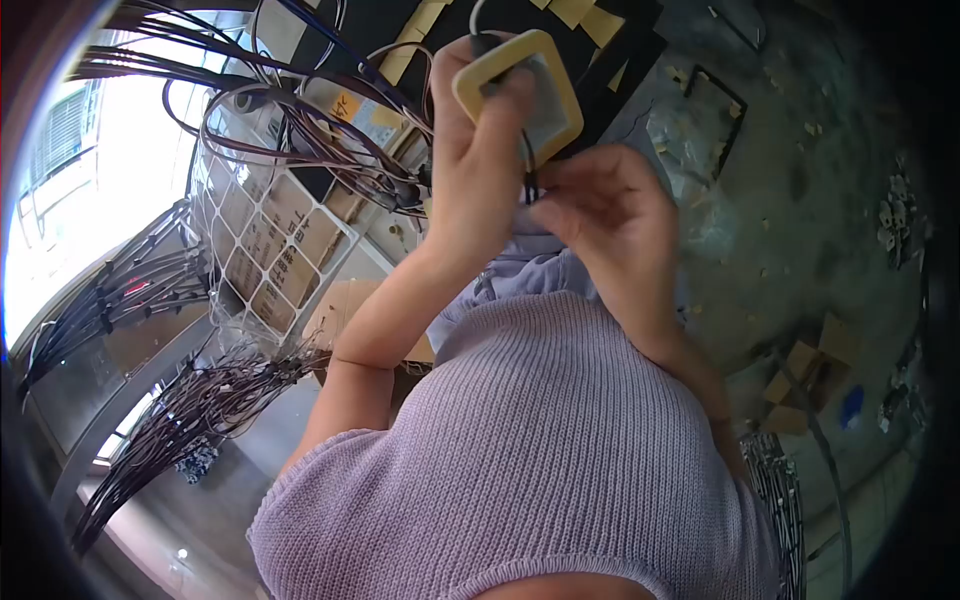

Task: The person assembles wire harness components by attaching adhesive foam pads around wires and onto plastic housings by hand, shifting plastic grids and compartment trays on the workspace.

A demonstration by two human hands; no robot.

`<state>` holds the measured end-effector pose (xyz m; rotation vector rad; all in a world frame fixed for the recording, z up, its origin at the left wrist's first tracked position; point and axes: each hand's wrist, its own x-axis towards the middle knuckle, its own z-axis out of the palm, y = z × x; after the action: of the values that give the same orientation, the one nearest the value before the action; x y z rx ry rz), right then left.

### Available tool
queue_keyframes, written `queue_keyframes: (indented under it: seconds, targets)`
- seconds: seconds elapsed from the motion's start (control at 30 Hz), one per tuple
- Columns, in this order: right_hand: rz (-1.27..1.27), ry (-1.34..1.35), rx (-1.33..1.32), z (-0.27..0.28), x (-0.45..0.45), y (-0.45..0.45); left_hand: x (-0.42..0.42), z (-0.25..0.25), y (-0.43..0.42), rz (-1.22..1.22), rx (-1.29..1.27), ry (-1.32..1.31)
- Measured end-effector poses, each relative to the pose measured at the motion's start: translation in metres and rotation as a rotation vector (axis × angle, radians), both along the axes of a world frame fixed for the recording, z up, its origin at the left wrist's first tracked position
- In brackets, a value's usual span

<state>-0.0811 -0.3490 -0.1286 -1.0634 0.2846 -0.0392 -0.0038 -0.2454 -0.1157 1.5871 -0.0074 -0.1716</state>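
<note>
In the head view, my left hand [478,150] is closed round a square device with a yellow rim and a pale, clear-looking face [550,100], held up near the top centre. My thumb presses on its near side. A light cable [476,15] enters the device at its upper left corner. Dark thin wires [530,185] hang below the device. My right hand [615,200] is just below and right of it, with thumb and fingers pinched at the ends of these dark wires.
Bundles of dark cables [350,160] spread at the upper left, over a mesh-covered carton [275,250]. More cable bundles [205,400] hang at the lower left. A black board with tan pieces [400,65] lies behind the device. Cardboard scraps [815,370] lie on the floor at right.
</note>
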Motion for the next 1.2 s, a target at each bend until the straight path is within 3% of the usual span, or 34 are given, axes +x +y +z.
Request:
queue_keyframes:
  seconds: [0.1, 0.13, 0.27, 0.4, 0.8, 0.87, 0.9, 0.97, 1.07, 1.17, 1.2]
  targets:
    - [0.122, 0.202, 0.326, -0.006, 0.001, -0.005, -0.003, 0.0, -0.007, -0.041, 0.013, -0.08]
    - [0.144, 0.19, 0.329, -0.011, 0.001, -0.007, -0.002, 0.0, -0.007, -0.028, 0.003, -0.032]
    - [0.236, 0.1, 0.24, -0.02, -0.002, -0.02, 0.002, 0.016, -0.003, 0.018, -0.427, 0.493]
    - [0.274, -0.007, 0.143, -0.02, -0.003, -0.024, 0.009, 0.017, 0.007, -0.097, -0.609, 0.75]
    - [0.336, -0.125, 0.015, -0.023, -0.008, -0.037, -0.006, 0.033, 0.001, -0.06, -0.424, 0.634]
    - [0.34, -0.086, -0.123, -0.017, -0.015, -0.038, -0.009, 0.019, 0.002, -0.219, -0.09, 0.098]
    - [0.339, -0.086, -0.199, -0.015, -0.014, -0.038, -0.006, 0.027, 0.0, -0.255, -0.143, 0.125]
    - [0.316, -0.154, -0.112, -0.02, -0.016, -0.037, -0.007, 0.029, -0.001, -0.314, -0.31, 0.146]
    - [0.338, -0.2, -0.019, -0.022, -0.017, -0.037, -0.008, 0.029, -0.002, -0.381, -0.224, -0.04]
    - [0.372, -0.18, -0.017, -0.018, -0.018, -0.041, -0.006, 0.037, -0.001, -0.356, -0.35, 0.304]
    - [0.379, -0.164, -0.026, -0.017, -0.018, -0.041, -0.005, 0.043, -0.001, -0.322, -0.27, 0.337]
